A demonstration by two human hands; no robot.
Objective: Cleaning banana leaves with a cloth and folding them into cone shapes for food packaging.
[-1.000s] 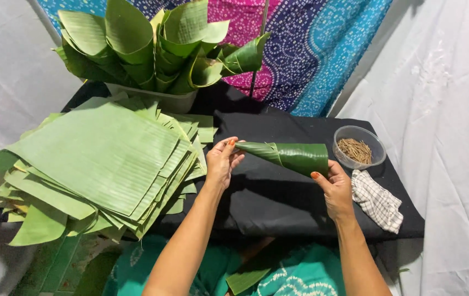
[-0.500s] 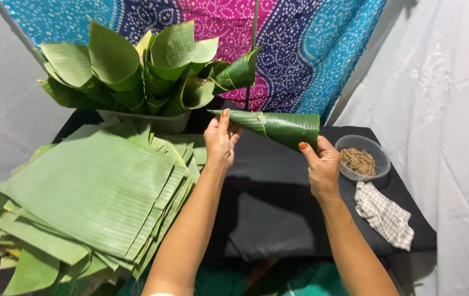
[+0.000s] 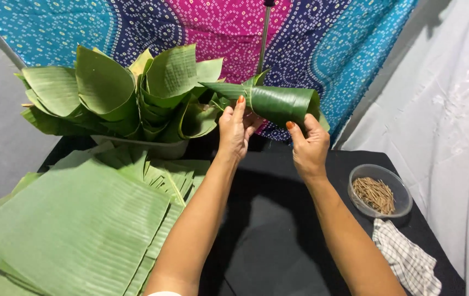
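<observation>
Both my hands hold one rolled green leaf cone (image 3: 278, 103) lying sideways in the air, its point to the left. My left hand (image 3: 235, 130) grips the narrow end, fingers up along the leaf. My right hand (image 3: 306, 143) pinches the wide open end from below. The cone's tip reaches the bunch of finished leaf cones (image 3: 125, 93) standing in a grey tub (image 3: 147, 147) at the back left. A big stack of flat banana leaf pieces (image 3: 75, 225) lies at my lower left.
A black cloth covers the table (image 3: 278, 230). A clear bowl of short brown sticks (image 3: 378, 193) sits at the right, with a checked rag (image 3: 407, 257) in front of it. A patterned pink and blue cloth (image 3: 311, 33) hangs behind; white sheets flank both sides.
My hands have lifted the cone from over the table up and to the left, toward the bunch of cones in the tub. The view has tilted up with them.
</observation>
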